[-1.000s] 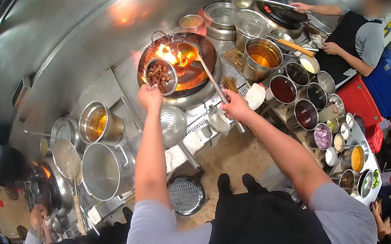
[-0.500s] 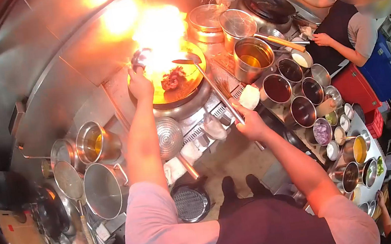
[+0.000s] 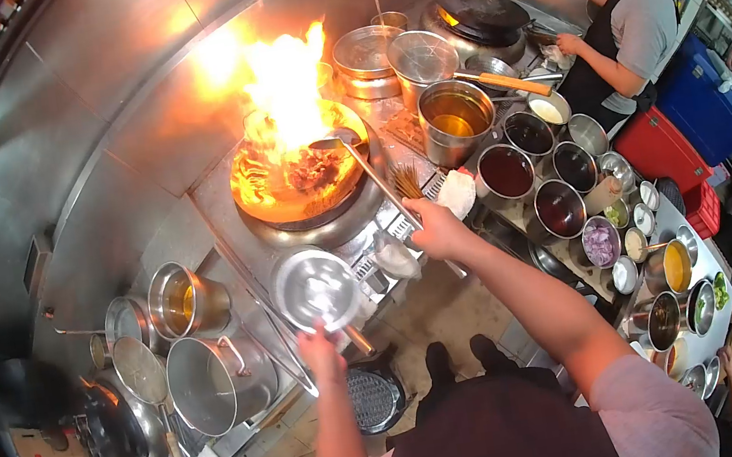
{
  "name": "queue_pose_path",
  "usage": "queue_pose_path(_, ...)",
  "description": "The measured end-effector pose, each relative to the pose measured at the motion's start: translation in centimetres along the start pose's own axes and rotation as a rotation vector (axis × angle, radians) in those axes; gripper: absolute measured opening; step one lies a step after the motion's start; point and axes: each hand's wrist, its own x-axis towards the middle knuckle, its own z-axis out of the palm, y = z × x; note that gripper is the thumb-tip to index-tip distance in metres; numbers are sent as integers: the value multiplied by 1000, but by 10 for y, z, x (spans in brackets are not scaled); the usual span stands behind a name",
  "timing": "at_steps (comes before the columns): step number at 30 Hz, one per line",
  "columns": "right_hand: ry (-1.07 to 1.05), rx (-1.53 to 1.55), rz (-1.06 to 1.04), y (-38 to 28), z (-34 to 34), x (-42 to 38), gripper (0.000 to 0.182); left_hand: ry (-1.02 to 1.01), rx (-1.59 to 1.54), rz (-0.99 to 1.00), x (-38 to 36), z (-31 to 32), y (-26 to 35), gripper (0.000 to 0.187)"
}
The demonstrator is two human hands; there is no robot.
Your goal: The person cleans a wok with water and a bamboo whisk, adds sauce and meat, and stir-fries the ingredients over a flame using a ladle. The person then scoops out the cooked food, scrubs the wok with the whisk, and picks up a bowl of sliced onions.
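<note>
Tall flames rise from the wok, whose food is partly hidden by fire. My right hand is closed round the long handle of a ladle; its head rests at the wok's right side. Below the wok, my left hand grips the near edge of a shiny metal bowl. A rag lies between the bowl and my right hand, on the stove's front edge.
Pots of oil and dark sauces stand to the right. Large pots and a strainer are at the left. A co-worker works at another wok at the upper right. More people show at the lower edges.
My left hand has moved from the wok's left side down toward me and now holds the bowl. The flames have narrowed. The ladle stays in my right hand. The whole view has shifted slightly.
</note>
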Motion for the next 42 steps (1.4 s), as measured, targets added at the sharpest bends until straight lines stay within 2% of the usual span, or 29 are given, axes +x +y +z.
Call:
queue_pose_path(1, 0, 3, -2, -16, -4, 5, 59, -32, -30, -85, -42, 8, 4, 15)
queue_pose_path(3, -127, 1, 31, -43, -9, 16, 63, -91, 101, -278, -80, -12, -29, 23)
queue_pose_path(4, -70, -25, -1, -29, 5, 30, 64, -89, 86, -368, -97, -20, -42, 22)
queue_pose_path(6, -69, 130, -33, -5, 28, 58, 63, -207, 129, -364, -129, -15, -33, 20)
queue_pose_path(7, -65, 123, -177, 24, 46, 82, 64, -237, 104, -389, -137, -13, -32, 20)
queue_pose_path(8, -157, 103, -23, 18, 43, 89, 63, -268, 141, -420, -141, -15, -33, 20)
queue_pose_path(9, -177, 170, 68, 0, 29, 83, 33, -311, 164, -351, -139, -16, -34, 20)
queue_pose_path(10, -91, 150, -37, 9, 39, 89, 29, -363, 191, -291, -139, -19, -34, 21)
queue_pose_path(11, -36, 126, -128, 15, 45, 89, 28, -379, 217, -246, -144, -14, -22, 20)
queue_pose_path(12, -83, 127, 1, 2, 40, 71, 49, -390, 266, -227, -144, -13, -15, 21)
queue_pose_path(13, -28, 170, 24, 6, 47, 57, 50, -409, 310, -204, -143, -8, -9, 22)
queue_pose_path(14, 125, 183, -97, 17, 57, 45, 50, -413, 354, -228, -145, -4, -4, 23)
queue_pose_path(15, 84, 301, -43, 20, 58, 37, 48, -416, 384, -232, -142, 1, -1, 24)
queue_pose_path(17, 99, 192, 5, 30, 68, 34, 43, -397, 408, -319, -134, 8, -7, 28)
queue_pose_path(18, 14, 222, 106, 21, 52, 18, 42, -479, 333, -335, -128, 7, -15, 29)
queue_pose_path(19, 56, 319, 113, 24, 49, 4, 47, -471, 436, -374, -111, 2, -24, 26)
queue_pose_path(21, -25, 578, 233, 10, 9, -49, 59, -567, 401, -515, -86, 7, -35, 22)
queue_pose_path(23, -136, 949, 203, 40, 5, -78, 67, -595, 474, -538, -89, 28, -26, 21)
queue_pose_path(24, -177, 1161, 164, 51, -1, -103, 65, -573, 502, -542, -92, 40, -22, 22)
queue_pose_path(25, -234, 1308, 103, 49, -20, -145, 57, -660, 427, -548, -43, 27, -55, 23)
queue_pose_path(27, -428, 1777, 24, 50, -42, -215, 55, -596, 411, -465, -69, 63, -42, 22)
queue_pose_path(29, -474, 2007, 16, 50, -51, -278, 62, -666, 422, -458, -86, 93, -36, 22)
queue_pose_path(30, -450, 2063, 29, 44, -56, -308, 64, -698, 408, -440, -89, 102, -36, 22)
queue_pose_path(33, -350, 1960, 23, 43, -59, -378, 69, -736, 414, -443, -76, 120, -61, 25)
queue_pose_path(35, -267, 1922, 105, 32, -70, -415, 71, -823, 378, -485, -100, 137, -61, 29)
queue_pose_path(37, -222, 1876, 148, 17, -81, -440, 71, -721, 359, -417, -126, 151, -63, 26)
queue_pose_path(39, -170, 1838, 187, 9, -89, -454, 71, -737, 329, -447, -137, 157, -70, 28)
queue_pose_path(42, -129, 1765, 261, 0, -95, -469, 71, -943, 390, -470, -159, 164, -75, 26)
